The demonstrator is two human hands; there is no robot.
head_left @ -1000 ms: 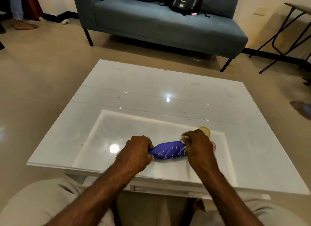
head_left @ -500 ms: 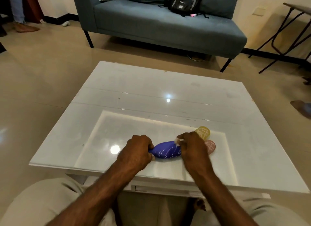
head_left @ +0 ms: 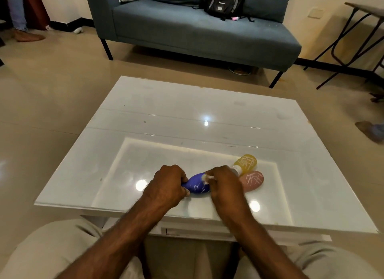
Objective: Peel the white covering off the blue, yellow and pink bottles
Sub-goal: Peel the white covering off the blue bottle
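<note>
1. The left hand (head_left: 166,185) comes in from the lower left with its forearm stretched over the near table edge. Its fingers are curled round the left end of the blue bottle (head_left: 197,185), knuckles up, gripping it.
2. The right hand (head_left: 225,187) sits just to the right, back of the hand up. Its thumb and forefinger pinch a small bunched piece of the white covering (head_left: 208,177) at the top of the blue bottle.
3. The blue bottle lies on its side between the 2 hands, low over the near half of the white glossy table (head_left: 187,104). Only its middle shows (both ends are hidden by the hands), with thin white streaks on its surface.
4. The yellow bottle (head_left: 246,163) lies on the table just beyond the right hand, its pale neck pointing toward that hand, a white mesh pattern across its body.
5. The pink bottle (head_left: 253,180) lies beside the yellow one, on its near side, also showing white mesh lines; the right hand hides its left end.
6. What is inside any of the 3 bottles cannot be told.
7. A blue-grey sofa (head_left: 197,35) stands beyond the table, with a black backpack (head_left: 224,2) on its seat.
</note>
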